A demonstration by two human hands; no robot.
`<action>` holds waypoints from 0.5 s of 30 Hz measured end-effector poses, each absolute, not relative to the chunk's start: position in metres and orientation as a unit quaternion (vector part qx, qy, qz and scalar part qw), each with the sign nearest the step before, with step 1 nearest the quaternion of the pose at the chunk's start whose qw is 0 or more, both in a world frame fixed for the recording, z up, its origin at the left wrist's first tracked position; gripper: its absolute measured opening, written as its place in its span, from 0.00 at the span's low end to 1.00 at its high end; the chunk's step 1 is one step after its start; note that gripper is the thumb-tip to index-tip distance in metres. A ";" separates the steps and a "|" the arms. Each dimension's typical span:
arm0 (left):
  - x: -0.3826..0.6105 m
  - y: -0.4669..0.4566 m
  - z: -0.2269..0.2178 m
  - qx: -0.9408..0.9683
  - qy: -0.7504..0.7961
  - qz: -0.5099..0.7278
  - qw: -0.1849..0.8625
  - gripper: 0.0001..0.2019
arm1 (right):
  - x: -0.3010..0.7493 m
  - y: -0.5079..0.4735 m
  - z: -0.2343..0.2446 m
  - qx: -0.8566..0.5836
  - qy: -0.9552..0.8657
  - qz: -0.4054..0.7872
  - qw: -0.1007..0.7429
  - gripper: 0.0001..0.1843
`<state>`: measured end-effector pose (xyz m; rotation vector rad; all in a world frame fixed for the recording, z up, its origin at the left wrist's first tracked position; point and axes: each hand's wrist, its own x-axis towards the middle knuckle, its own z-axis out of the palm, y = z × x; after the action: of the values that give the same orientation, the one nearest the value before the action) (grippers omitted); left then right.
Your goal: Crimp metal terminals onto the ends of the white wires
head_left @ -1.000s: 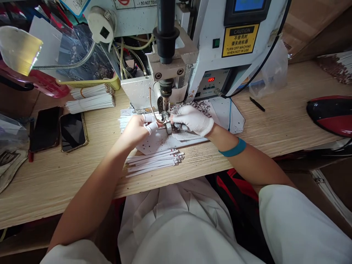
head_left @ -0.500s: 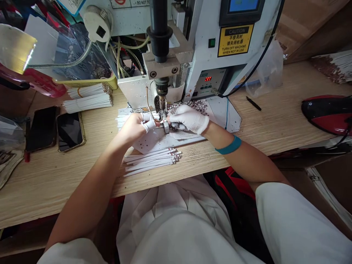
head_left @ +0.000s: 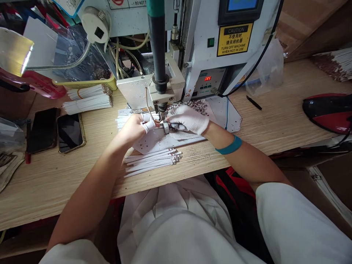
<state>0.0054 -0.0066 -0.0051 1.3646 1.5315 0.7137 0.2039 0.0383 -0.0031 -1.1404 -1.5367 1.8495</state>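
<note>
My left hand [head_left: 134,126], with white covers on some fingers, is closed at a small metal block [head_left: 165,127] under the soldering machine's head [head_left: 161,104]. Whatever it pinches is too small to make out. On the block's other side my right hand [head_left: 189,119], in a white glove, has its fingers pressed together; what lies between them is hidden. The head's tip is down close to the fingertips, beside a bent copper-coloured tube [head_left: 149,104]. White flat strips with small ends [head_left: 152,161] lie in front of the hands, and more strips [head_left: 123,119] lie behind my left hand.
A white base plate [head_left: 148,143] lies under the hands, with many small dark parts [head_left: 199,106] at its back. Bundled strips [head_left: 88,102], two phones [head_left: 70,132] and a lamp [head_left: 16,51] are left. To the right are a black pen [head_left: 253,103] and a red-black iron-like tool [head_left: 327,113].
The soldering head has come down toward the fingertips, showing a green section at the top of its black handle. Both hands stay nearly still at the block. The red display now reads 385.
</note>
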 end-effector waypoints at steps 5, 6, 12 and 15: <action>0.006 -0.007 -0.004 0.554 0.623 0.297 0.466 0.12 | 0.204 0.037 -0.002 -0.422 -0.563 0.671 0.236 0.06; 0.006 -0.007 -0.004 0.553 0.624 0.296 0.466 0.12 | 0.204 0.037 -0.003 -0.417 -0.564 0.672 0.238 0.07; 0.005 -0.005 -0.003 0.560 0.607 0.308 0.473 0.13 | 0.204 0.037 -0.005 -0.414 -0.570 0.667 0.241 0.10; 0.005 -0.004 -0.004 0.572 0.581 0.317 0.485 0.12 | 0.203 0.036 -0.006 -0.414 -0.575 0.663 0.241 0.09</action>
<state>0.0053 -0.0041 -0.0043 1.3914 1.4137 0.7721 0.2033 0.0359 -0.0065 -1.1339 -1.5720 1.8150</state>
